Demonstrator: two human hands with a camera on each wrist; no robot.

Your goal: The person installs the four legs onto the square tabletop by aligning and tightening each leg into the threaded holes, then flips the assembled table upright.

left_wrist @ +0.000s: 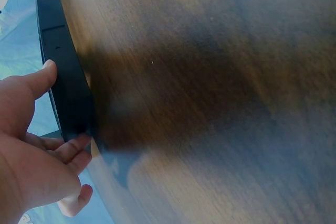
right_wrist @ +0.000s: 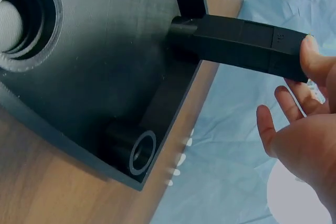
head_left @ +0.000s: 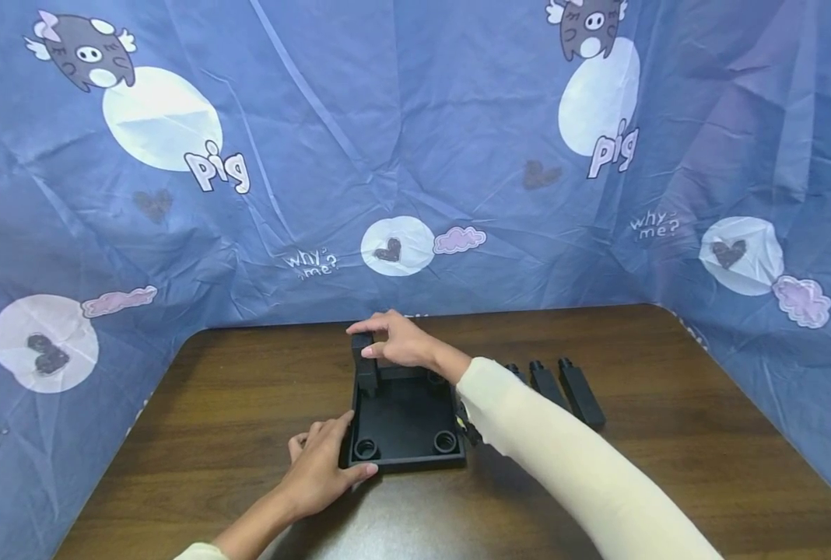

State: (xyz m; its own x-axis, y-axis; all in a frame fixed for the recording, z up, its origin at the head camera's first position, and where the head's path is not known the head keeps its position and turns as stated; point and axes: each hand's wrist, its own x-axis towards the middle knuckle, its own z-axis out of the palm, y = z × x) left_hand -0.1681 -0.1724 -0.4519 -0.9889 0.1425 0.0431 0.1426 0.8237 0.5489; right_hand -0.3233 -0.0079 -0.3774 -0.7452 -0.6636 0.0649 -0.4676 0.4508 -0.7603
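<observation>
A black square panel point(head_left: 404, 420) with a raised rim lies on the table, with round threaded sockets point(head_left: 446, 442) in its corners. My left hand point(head_left: 320, 467) grips the panel's near left corner, thumb on the front rim and fingers along the left side. At the far left corner a black square leg point(head_left: 364, 364) stands upright, its lower end at the socket there. My right hand point(head_left: 401, 340) pinches the leg's top end between thumb and fingers. In the right wrist view, the leg point(right_wrist: 247, 43) meets the corner, and a nearby socket point(right_wrist: 142, 150) holds no leg.
Several similar black legs point(head_left: 582, 393) with threaded ends lie to the right of the panel, partly behind the right sleeve point(head_left: 548, 459). A small dark item with a yellow spot point(head_left: 463, 422) sits by the panel's right edge. A blue printed cloth point(head_left: 401, 155) hangs behind the wooden table point(head_left: 233, 389).
</observation>
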